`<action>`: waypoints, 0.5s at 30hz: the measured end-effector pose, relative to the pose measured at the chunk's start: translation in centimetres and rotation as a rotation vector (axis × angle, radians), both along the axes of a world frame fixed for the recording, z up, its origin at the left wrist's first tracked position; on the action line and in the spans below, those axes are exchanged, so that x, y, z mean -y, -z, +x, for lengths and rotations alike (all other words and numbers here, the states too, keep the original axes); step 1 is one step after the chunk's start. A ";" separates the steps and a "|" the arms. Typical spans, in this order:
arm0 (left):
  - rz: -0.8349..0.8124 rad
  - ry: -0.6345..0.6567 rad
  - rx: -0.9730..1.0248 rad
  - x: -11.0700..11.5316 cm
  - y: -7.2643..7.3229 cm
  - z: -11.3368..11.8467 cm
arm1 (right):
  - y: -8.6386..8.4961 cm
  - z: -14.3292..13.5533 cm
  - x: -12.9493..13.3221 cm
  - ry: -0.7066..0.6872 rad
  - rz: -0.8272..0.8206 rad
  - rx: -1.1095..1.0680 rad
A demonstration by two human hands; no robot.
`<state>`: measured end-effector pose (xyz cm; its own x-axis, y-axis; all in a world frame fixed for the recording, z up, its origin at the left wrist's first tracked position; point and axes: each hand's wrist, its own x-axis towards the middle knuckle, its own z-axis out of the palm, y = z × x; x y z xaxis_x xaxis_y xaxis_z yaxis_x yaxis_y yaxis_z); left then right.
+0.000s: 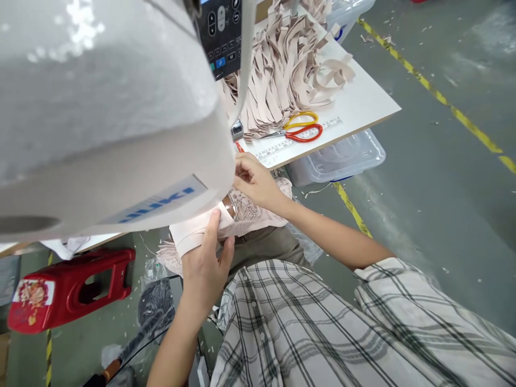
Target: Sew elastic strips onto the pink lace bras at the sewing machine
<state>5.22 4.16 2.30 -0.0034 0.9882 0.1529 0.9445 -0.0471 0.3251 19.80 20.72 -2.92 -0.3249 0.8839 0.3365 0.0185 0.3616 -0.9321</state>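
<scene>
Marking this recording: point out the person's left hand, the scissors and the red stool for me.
Left hand [202,267]: head view, on the back of the hand.
Scissors [289,133]: head view, base of the red handle.
Red stool [71,292]: head view, its side.

Pale pink lace fabric [252,210], beige strips [278,75], yellow-and-red-handled scissors [289,132], white shirt [278,317] in dark plaid, red stool [70,293], yellow-and-black floor tape [423,81].

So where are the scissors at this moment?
In the head view, the scissors lie right of centre in the upper half, on the white tabletop across its ruler markings, beside the pale strips and beyond the right hand.
</scene>
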 end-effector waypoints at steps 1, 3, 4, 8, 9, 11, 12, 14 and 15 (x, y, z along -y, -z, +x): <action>0.007 0.000 -0.002 0.0 0.0 0.0 | 0.1 0.2 0.0 -0.003 -0.008 0.001; 0.027 0.002 -0.002 0.0 0.0 0.0 | 0.3 0.5 0.0 -0.012 -0.024 0.000; 0.035 0.003 -0.003 0.1 0.0 0.0 | 0.4 0.6 0.0 -0.013 -0.029 -0.002; 0.037 -0.022 -0.005 0.1 0.0 0.0 | 0.8 0.9 0.1 -0.005 -0.038 -0.002; 0.032 -0.033 -0.003 0.1 0.0 0.0 | 0.8 0.9 0.2 -0.004 -0.039 -0.002; 0.024 -0.052 0.006 0.1 -0.1 0.1 | 1.0 1.0 0.2 -0.003 -0.043 0.003; 0.021 -0.058 0.011 0.1 -0.2 0.1 | 1.1 1.1 0.2 0.000 -0.045 0.011; 0.016 -0.067 0.021 0.0 -0.3 0.2 | 1.2 1.3 0.2 0.007 -0.049 0.031; 0.015 -0.072 0.024 0.0 -0.3 0.3 | 1.2 1.4 0.2 0.008 -0.051 0.040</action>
<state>5.48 4.12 2.63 -0.0779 0.9829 0.1670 0.9375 0.0152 0.3475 21.16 20.54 -4.12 -0.3296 0.9024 0.2776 0.0585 0.3130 -0.9479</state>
